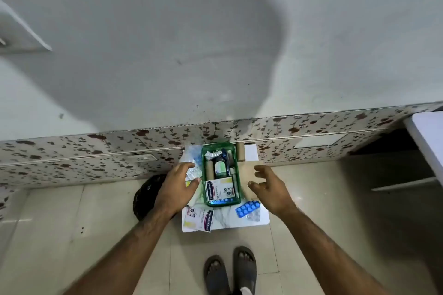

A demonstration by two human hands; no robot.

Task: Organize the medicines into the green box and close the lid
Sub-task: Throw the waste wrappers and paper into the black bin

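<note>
The green box (220,173) stands open on a small white table (262,219), lying between the two hands. It already holds a Hansaplast packet (219,189) at its near end, a dark bottle (220,165) in the middle and a tan roll (210,170) along its left wall.

The left hand (178,189) rests just left of the box, its grip loosely spread with fingertips on a clear plastic wrapper (193,171), closed on nothing. The right hand (269,189) hovers just right of the box, its grip open and empty, fingers curled toward the box wall without touching it.

Nearer than the right grip lies a blue blister pack (247,207). Nearer than the left grip lies a second Hansaplast packet (200,219). Beyond the right grip, a second tan roll (240,153) stands beside the box's far corner. Sandalled feet (230,270) stand on the tiled floor (96,223) below.
</note>
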